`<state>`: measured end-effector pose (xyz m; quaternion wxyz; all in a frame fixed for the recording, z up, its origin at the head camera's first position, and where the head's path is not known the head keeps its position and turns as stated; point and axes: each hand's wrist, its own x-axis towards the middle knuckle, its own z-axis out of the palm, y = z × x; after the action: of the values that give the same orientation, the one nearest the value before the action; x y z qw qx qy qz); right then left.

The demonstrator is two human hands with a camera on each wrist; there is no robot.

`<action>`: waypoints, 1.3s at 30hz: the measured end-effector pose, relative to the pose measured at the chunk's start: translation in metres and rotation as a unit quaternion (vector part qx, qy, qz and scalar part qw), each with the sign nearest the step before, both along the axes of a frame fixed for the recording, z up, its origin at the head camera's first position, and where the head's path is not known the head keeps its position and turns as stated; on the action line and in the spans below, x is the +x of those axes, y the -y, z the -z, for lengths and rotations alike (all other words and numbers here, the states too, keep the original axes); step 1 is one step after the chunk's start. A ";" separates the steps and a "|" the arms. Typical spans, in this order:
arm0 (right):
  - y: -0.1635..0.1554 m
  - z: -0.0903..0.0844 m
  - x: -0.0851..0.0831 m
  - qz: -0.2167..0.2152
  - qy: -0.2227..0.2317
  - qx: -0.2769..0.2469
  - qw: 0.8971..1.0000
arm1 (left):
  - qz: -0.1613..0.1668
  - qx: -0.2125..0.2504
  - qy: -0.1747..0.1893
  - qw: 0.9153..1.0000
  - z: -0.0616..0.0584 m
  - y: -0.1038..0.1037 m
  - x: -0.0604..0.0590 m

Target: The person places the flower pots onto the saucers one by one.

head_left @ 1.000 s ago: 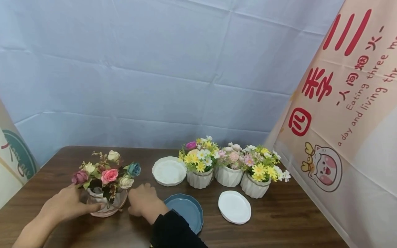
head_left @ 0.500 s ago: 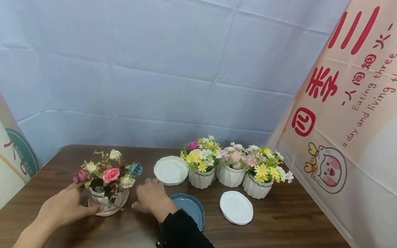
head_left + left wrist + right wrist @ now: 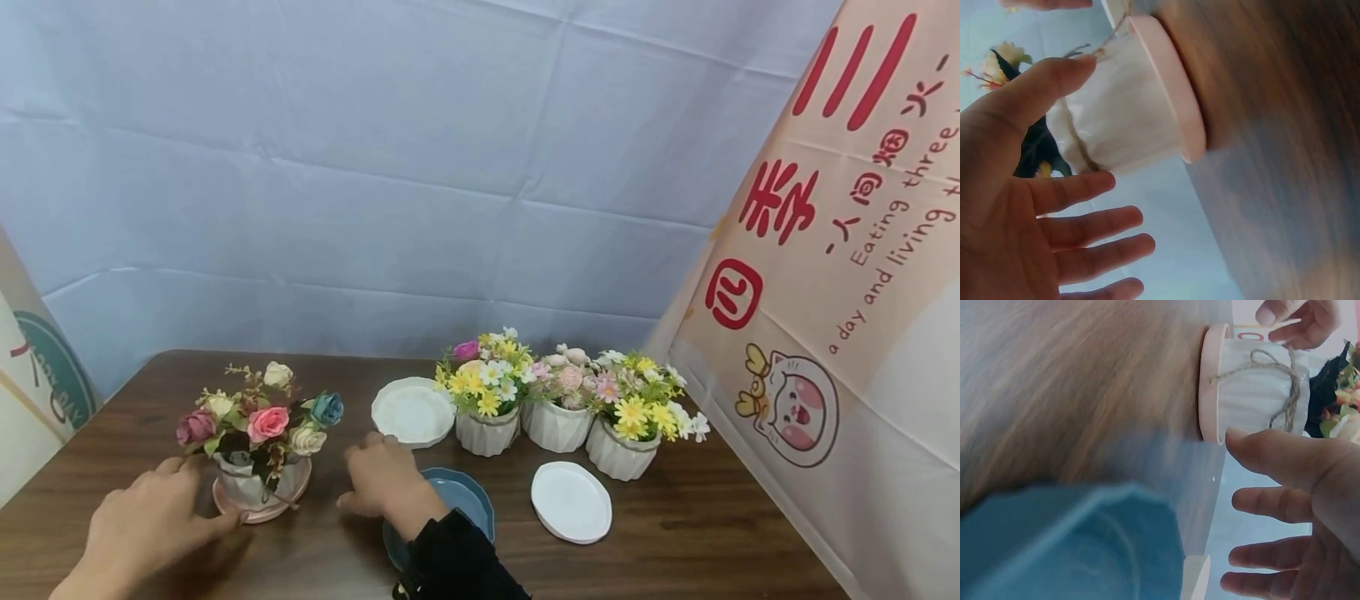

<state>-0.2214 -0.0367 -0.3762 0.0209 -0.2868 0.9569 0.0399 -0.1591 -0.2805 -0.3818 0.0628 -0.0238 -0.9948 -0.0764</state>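
Note:
On the table's left side, a white pot (image 3: 247,490) of artificial roses (image 3: 267,424) stands on a pink saucer (image 3: 262,516), with twine tied round the pot. Just left of it is my left hand (image 3: 146,518), thumb and fingers spread beside the pot. In the left wrist view, the fingers are nearly straight; whether they touch the pot cannot be told. My right hand (image 3: 392,485) hovers between the rose pot and the blue plate (image 3: 474,500), whose left part is hidden by the hand and sleeve. Its fingers look extended in the right wrist view and hold nothing.
A white fluted plate (image 3: 413,412) lies behind the right hand. To its right stand three white pots with flowers: a yellow-and-white one (image 3: 487,433), a pink one (image 3: 558,427) and another yellow one (image 3: 624,454). A smaller white plate (image 3: 572,502) lies in front.
My right hand has drawn away from the rose pot to the right. My left hand has loosened from the pot and slid slightly down and away. The pot and saucer stay in place.

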 end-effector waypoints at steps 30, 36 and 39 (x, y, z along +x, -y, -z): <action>-0.066 -0.004 -0.001 0.047 0.019 -0.085 0.995 | 0.039 -0.009 0.007 0.999 -0.002 -0.038 0.012; -0.073 -0.008 0.001 0.050 0.016 -0.089 0.995 | 0.055 0.002 0.026 0.998 -0.001 -0.053 0.013; -0.078 -0.008 0.000 0.049 0.020 -0.094 0.994 | 0.059 0.009 0.025 0.998 0.001 -0.059 0.014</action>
<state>-0.2215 0.0408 -0.3682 0.0150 -0.2411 0.9687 -0.0575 -0.1452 -0.2218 -0.3832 0.0337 -0.0805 -0.9922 -0.0892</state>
